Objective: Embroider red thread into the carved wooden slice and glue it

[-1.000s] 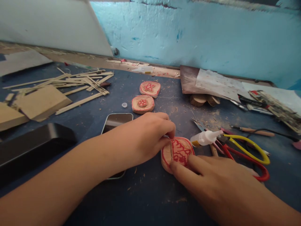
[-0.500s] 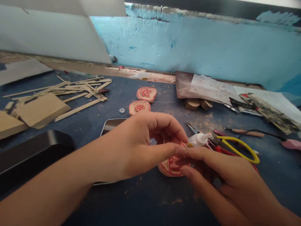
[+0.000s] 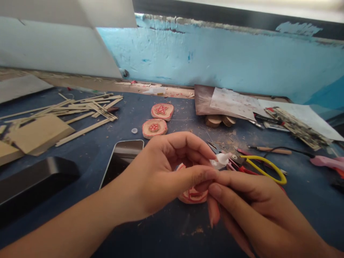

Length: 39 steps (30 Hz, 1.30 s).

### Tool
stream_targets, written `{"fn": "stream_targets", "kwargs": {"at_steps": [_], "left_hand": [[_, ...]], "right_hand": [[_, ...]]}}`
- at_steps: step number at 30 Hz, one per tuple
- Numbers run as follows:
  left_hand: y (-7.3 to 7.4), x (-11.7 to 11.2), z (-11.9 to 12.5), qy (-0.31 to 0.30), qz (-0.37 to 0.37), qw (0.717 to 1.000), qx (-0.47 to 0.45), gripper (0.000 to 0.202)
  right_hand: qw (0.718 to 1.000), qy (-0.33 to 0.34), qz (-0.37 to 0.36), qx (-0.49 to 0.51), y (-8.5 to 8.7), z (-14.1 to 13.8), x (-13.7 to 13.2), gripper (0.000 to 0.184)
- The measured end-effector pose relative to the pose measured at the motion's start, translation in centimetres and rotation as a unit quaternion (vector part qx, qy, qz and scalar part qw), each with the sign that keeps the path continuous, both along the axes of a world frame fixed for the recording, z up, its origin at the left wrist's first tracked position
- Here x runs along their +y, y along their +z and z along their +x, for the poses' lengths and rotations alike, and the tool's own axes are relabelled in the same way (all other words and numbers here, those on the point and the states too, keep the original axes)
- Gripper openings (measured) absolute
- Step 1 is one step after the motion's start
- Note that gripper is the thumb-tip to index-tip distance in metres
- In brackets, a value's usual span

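My left hand [image 3: 174, 172] is closed, its fingers curled around a small white glue bottle [image 3: 220, 161]. Only the bottle's nozzle end shows beyond the fingertips, pointing right; the rest is hidden. My right hand [image 3: 249, 204] is also closed, thumb and index finger pinched together and meeting the left thumb tip. Whatever lies in that pinch is too small or too hidden to make out. Below the hands is a wood slice [image 3: 192, 197] with red painted lines, partly covered by the fingers.
Two red-patterned wood slices [image 3: 154, 128] lie behind the hands. A phone [image 3: 122, 154] and a black case [image 3: 43, 182] are to the left, with wooden sticks [image 3: 99, 107] and blocks [image 3: 44, 132]. Yellow-handled pliers [image 3: 266, 168], a wooden-handled tool [image 3: 271, 149] and papers [image 3: 236, 102] are on the right.
The view has shifted slightly, so the table's things appear lower and further left. My fingertips have drawn closer together, and a right-hand finger now hangs lower beside the wood slice.
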<state>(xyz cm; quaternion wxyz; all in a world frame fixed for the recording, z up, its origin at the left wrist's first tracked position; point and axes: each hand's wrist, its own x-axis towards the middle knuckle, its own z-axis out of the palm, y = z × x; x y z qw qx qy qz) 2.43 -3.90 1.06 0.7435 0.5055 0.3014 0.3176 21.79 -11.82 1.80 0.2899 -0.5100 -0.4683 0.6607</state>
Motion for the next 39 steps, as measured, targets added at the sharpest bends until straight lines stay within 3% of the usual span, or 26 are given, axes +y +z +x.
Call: {"fn": "stream_targets", "kwargs": {"at_steps": [5, 10, 14, 20, 24, 28, 31, 34, 39], "left_hand": [[0.0, -0.5, 0.8, 0.024, -0.101, 0.993, -0.053, 0.027], [0.4, -1.0, 0.8, 0.037, -0.1, 0.992, -0.06, 0.03], [0.7, -1.2, 0.9, 0.051, -0.114, 0.99, -0.06, 0.033], [0.6, -1.1, 1.0, 0.073, -0.109, 0.99, -0.056, 0.031], [0.7, -0.8, 1.0, 0.033, -0.107, 0.992, -0.05, 0.022], [0.4, -0.4, 0.6, -0.044, -0.099, 0.993, -0.045, 0.003], [-0.1, -0.2, 0.2, -0.084, -0.08, 0.991, -0.071, 0.003], [-0.6, -0.2, 0.0, -0.092, -0.071, 0.989, -0.095, 0.008], [-0.6, -0.6, 0.4, -0.022, -0.11, 0.991, -0.066, 0.007]], "right_hand": [[0.999, 0.012, 0.043, 0.004, -0.2, 0.0, 0.0, 0.048], [0.993, -0.029, 0.11, -0.026, 0.0, -0.1, -0.2, 0.052], [0.98, 0.028, 0.186, -0.066, 0.3, 0.1, 0.0, 0.047], [0.973, -0.041, 0.207, -0.093, 0.4, -0.5, -0.3, 0.039], [0.984, -0.044, 0.164, -0.056, 0.7, -0.7, -0.5, 0.043], [0.997, -0.045, 0.014, 0.053, 0.4, -0.2, -0.3, 0.042], [0.983, -0.006, -0.085, 0.16, 0.2, 0.3, -0.1, 0.041], [0.972, 0.015, -0.108, 0.21, 0.4, 0.6, 0.0, 0.038], [0.986, 0.023, -0.067, 0.148, 0.8, 0.6, 0.0, 0.038]]}}
